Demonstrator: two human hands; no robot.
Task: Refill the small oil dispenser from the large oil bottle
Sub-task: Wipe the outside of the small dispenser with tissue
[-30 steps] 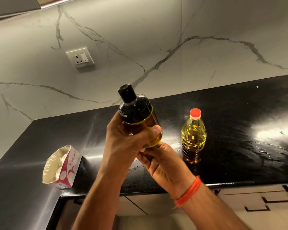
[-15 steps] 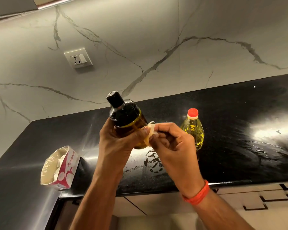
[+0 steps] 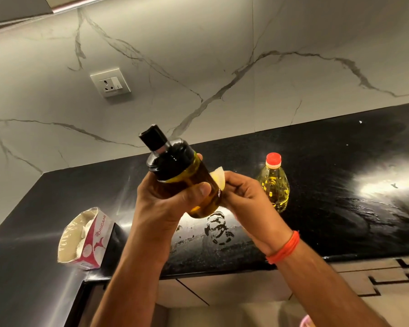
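My left hand (image 3: pixel 165 204) grips the small oil dispenser (image 3: pixel 187 178), a brownish glass bottle with a black cap, tilted left in the air above the counter. Amber oil shows inside it. My right hand (image 3: pixel 243 199) pinches a small white tissue (image 3: pixel 219 177) and presses it against the dispenser's right side. The large oil bottle (image 3: pixel 274 185), clear with yellow oil and a red cap on, stands upright on the black counter just right of my right hand, partly hidden by it.
An open tissue pack (image 3: pixel 85 239) lies near the counter's (image 3: pixel 340 185) left corner. An oily smear (image 3: pixel 216 228) marks the counter under my hands. A wall socket (image 3: pixel 110 82) sits on the marble backsplash. Cabinet fronts (image 3: pixel 376 279) run below the counter edge.
My right hand rose from under the dispenser's base to its right side with a tissue. The dispenser stays held in my left hand, tilted a bit more to the left.
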